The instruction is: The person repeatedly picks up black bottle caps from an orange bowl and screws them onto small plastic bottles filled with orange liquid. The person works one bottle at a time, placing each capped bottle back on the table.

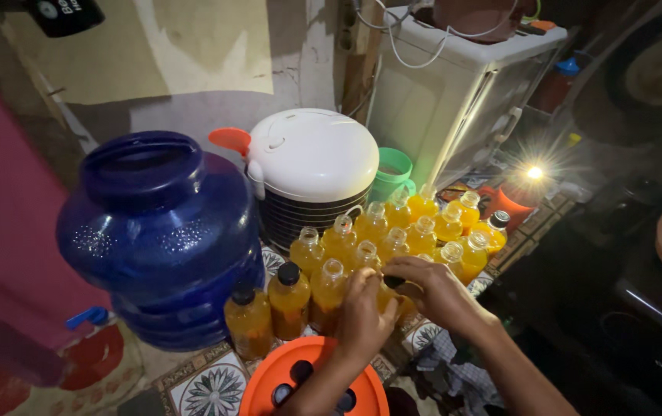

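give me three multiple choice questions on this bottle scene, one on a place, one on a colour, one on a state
1. Where does the big blue water jug stand?
A. left of the bottles
B. on the white cooker
C. behind the lamp

2. What colour is the bowl holding loose caps below the hands?
A. green
B. orange
C. white

3. How are the two bottles nearest the jug?
A. lying on their side
B. empty
C. capped in black

Answers:
1 A, the jug sits at the left of the bottle cluster.
2 B, its rim is orange.
3 C, both carry black caps, while many bottles behind stand open.

The left hand and right hand meet over one bottle with a dark cap.
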